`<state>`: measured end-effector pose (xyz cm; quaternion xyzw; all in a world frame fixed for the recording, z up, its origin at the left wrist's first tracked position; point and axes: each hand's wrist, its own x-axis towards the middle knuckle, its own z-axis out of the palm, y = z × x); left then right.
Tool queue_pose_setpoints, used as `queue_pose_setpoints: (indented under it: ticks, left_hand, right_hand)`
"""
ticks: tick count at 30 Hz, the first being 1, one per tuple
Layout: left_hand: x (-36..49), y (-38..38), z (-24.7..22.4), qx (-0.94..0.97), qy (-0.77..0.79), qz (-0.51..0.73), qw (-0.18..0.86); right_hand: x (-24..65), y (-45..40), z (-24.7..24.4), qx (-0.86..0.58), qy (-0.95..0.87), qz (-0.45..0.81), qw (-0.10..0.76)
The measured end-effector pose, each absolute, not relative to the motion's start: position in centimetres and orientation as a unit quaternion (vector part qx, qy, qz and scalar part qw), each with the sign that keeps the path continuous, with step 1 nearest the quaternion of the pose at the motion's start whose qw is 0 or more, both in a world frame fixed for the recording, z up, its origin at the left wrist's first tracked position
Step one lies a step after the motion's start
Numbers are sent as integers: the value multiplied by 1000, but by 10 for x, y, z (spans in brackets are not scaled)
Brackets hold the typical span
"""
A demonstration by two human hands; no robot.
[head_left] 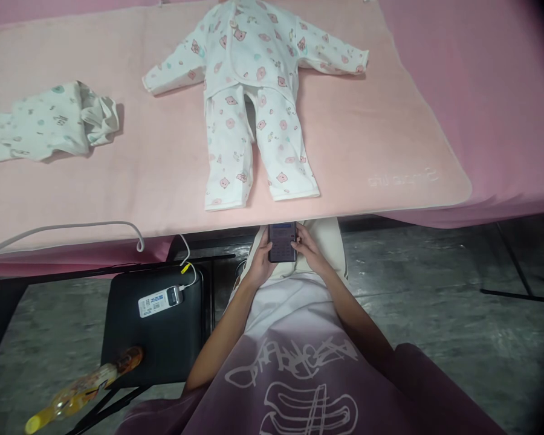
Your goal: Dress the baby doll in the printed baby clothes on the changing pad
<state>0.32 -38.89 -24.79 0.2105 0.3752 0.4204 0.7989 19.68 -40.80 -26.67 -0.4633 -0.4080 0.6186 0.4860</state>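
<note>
Just below the table's front edge, my left hand (262,261) and my right hand (307,246) hold a dark phone (283,243) upright between them over my lap. Both thumbs rest at the sides of its screen. On the pink mat (367,133) above lies a doll-sized or baby outfit: a white printed top (265,51) with its sleeves spread, its lower hem over white printed trousers (230,151) with the legs apart. A crumpled white printed garment (49,124) lies to the left. Neither hand touches the clothes.
At lower left, a black stool (122,320) holds a white device (160,301) with a cable plugged in. A bottle with a yellow cap (77,396) is beside it. A grey cable (72,225) crosses the mat's front left.
</note>
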Motion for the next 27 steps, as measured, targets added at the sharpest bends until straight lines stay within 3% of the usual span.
queue_pose_setpoints:
  ticks: [27]
  left_hand:
    - [2,-390,-249,223,373,416,799]
  right_hand:
    - [195,-405,-265,-476,-357,627,503]
